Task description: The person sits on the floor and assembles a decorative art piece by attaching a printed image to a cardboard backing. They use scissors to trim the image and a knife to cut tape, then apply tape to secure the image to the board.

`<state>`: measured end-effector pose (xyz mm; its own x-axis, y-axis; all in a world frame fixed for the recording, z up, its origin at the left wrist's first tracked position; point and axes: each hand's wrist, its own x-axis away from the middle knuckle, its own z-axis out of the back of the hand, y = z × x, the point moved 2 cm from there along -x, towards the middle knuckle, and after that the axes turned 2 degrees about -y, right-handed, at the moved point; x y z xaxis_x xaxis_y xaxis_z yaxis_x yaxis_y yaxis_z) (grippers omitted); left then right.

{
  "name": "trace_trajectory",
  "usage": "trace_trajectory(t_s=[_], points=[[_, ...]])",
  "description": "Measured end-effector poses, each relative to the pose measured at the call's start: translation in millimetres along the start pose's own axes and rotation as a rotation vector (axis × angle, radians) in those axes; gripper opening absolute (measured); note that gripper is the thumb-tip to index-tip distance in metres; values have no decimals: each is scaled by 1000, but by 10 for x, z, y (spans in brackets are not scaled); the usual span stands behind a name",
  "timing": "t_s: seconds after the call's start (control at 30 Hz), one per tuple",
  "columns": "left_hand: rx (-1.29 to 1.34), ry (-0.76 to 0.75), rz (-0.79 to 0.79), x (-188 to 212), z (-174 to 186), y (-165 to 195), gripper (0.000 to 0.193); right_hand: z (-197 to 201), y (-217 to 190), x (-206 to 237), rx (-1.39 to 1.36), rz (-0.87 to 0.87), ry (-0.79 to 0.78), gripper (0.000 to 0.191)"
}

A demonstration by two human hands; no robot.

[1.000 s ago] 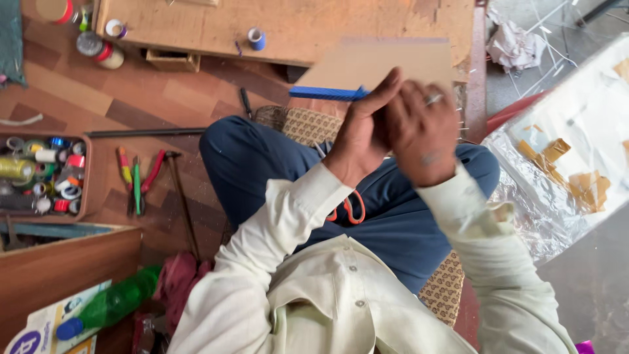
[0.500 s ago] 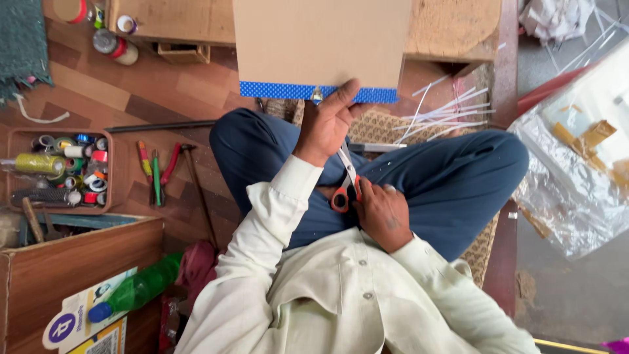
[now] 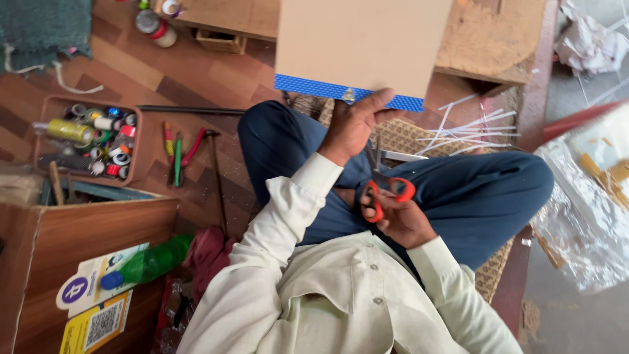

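I sit cross-legged in blue trousers. My left hand point(image 3: 354, 124) is raised and grips the lower edge of a tan cardboard sheet point(image 3: 367, 39), thumb on the blue patterned strip point(image 3: 314, 86) along that edge. My right hand point(image 3: 400, 219) rests over my lap with fingers through the orange handles of a pair of scissors point(image 3: 386, 190). The blades point up toward the sheet and stay below it, apart from it.
A tray of thread spools and tape rolls point(image 3: 85, 137) and loose hand tools point(image 3: 180, 151) lie on the floor at left. A low wooden table point(image 3: 485, 39) stands ahead, white strips point(image 3: 472, 124) beside it. Crinkled plastic sheeting point(image 3: 583, 196) is at right, a wooden box point(image 3: 78, 229) and green bottle point(image 3: 157, 259) near left.
My right hand left the cardboard, dropped to my lap and took hold of the scissors. My left hand keeps the sheet raised, now closer and larger in view.
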<state>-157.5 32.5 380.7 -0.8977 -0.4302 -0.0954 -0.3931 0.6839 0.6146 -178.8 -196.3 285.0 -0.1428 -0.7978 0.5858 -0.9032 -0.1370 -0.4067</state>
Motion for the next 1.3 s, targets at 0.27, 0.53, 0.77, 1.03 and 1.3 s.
trace_trajectory(t_s=[0.27,0.53,0.77,1.03,1.3], points=[[-54,-8,-20,-24,-15,-39,27,30,164,-30,-131,82,20,32],[-28,-22,9,20,-20,-14,28,-365,1,197,-287,114,166,59],[-24,-28,-8,-11,-24,-31,26,-483,-49,127,-295,18,-163,48],[32,-45,43,-13,-108,71,30,-584,-170,327,-35,317,-74,58],[102,-48,36,51,-77,13,28,-803,-378,505,431,688,72,91]])
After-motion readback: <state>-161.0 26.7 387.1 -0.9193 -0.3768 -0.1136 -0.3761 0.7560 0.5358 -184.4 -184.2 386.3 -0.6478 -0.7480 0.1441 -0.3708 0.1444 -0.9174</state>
